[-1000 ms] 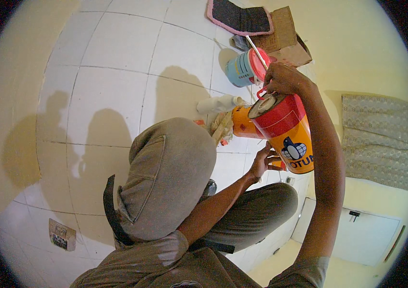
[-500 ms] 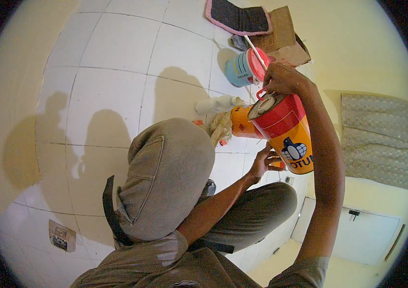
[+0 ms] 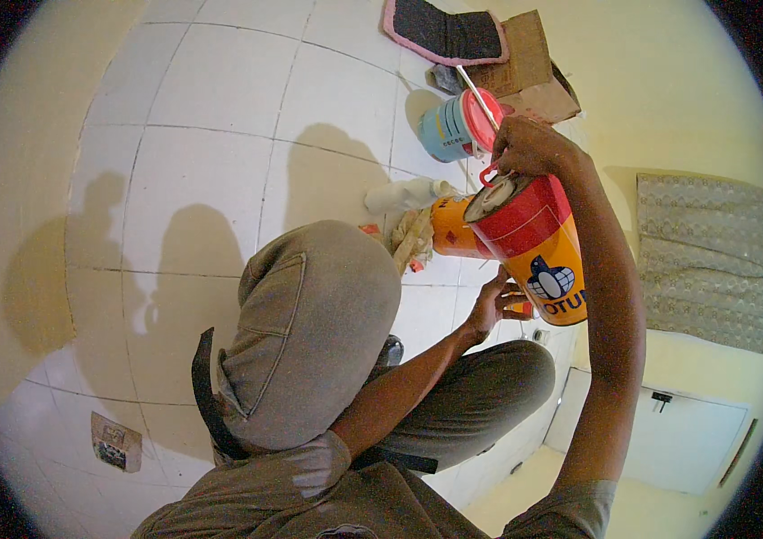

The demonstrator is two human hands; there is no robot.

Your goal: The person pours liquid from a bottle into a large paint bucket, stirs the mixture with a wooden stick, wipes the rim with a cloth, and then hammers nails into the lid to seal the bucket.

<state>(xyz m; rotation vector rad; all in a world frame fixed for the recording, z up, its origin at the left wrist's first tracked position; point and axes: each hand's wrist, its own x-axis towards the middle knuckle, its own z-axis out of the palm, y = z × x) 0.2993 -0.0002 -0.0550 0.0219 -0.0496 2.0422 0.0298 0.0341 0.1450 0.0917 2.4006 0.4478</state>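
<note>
Head view: handling of the red-and-orange can (image 3: 529, 225) is apparently under way. Can is sitting right of centre, partly covering a second orange can (image 3: 451, 235) just to its left; it is seemingly being held up off the tiled floor (image 3: 211, 90), though base contact is not showing clearly. Right hand (image 3: 532, 148) is grasping the can at its far top edge, fingers curling inward; rim or handle, cannot tell. A red loop (image 3: 488, 177) is lying just beside these fingers. Left hand (image 3: 492, 307) is resting at the can's near left side, fingers partly spread beside a small orange object (image 3: 525, 309); their tips are partly hidden, so cannot tell whether they are grasping it.

Progress (judged): gripping and tilting are done; letting go is remaining undone. No stream is showing at the top opening; contents are not showing.

Orientation: top end is pointing far and left, base near and right. Long axis is running obliquely between these, the can leaning rather than standing upright. A white bottle (image 3: 396, 197) is lying farther left.
</note>
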